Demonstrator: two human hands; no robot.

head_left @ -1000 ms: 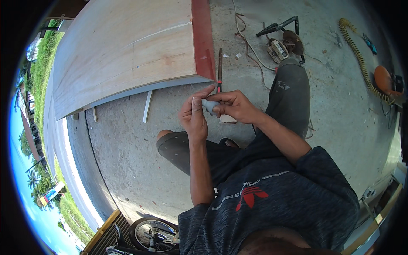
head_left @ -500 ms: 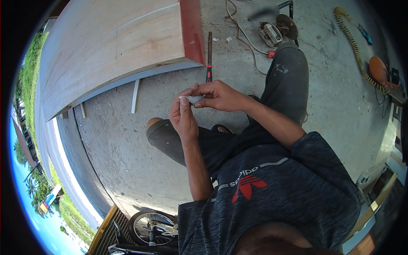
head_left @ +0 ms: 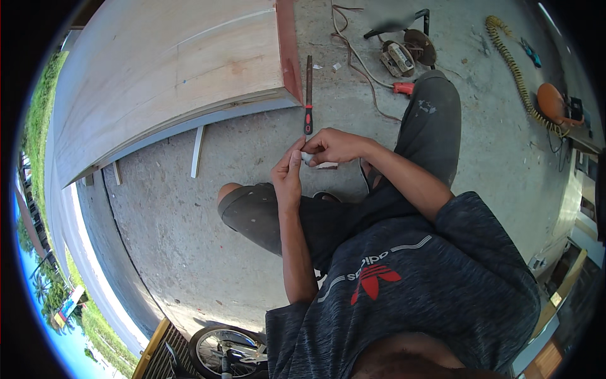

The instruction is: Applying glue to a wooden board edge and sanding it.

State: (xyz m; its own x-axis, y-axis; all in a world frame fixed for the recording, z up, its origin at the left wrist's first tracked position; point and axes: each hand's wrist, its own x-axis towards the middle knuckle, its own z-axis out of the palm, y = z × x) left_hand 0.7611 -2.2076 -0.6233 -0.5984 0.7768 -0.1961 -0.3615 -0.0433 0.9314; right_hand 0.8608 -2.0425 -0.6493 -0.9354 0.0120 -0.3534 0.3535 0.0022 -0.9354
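Observation:
Between my hands is a small pale grey and white piece [head_left: 307, 158]; its kind cannot be made out. My left hand [head_left: 288, 182] grips it from the left with the thumb laid along it. My right hand [head_left: 336, 146] pinches its other side, fingers curled over the top. Most of the piece is hidden by the fingers. Just beyond my hands, a flat file [head_left: 308, 114] with a red and black handle lies on the concrete floor. Below my right hand shows the edge of a flat pale scrap [head_left: 328, 166].
A large pale wooden panel box [head_left: 208, 69] stands at the far left. Ahead right lie a power tool [head_left: 398, 59], its cord and a red plug [head_left: 403, 88]. A yellow coiled hose [head_left: 514, 63] and orange tool [head_left: 551, 101] lie right. A motorcycle wheel [head_left: 197, 350] shows near left.
Both hands have shifted right and slightly nearer, closer together around the pale piece, which now shows less. The flat scrap under my right hand has come into sight.

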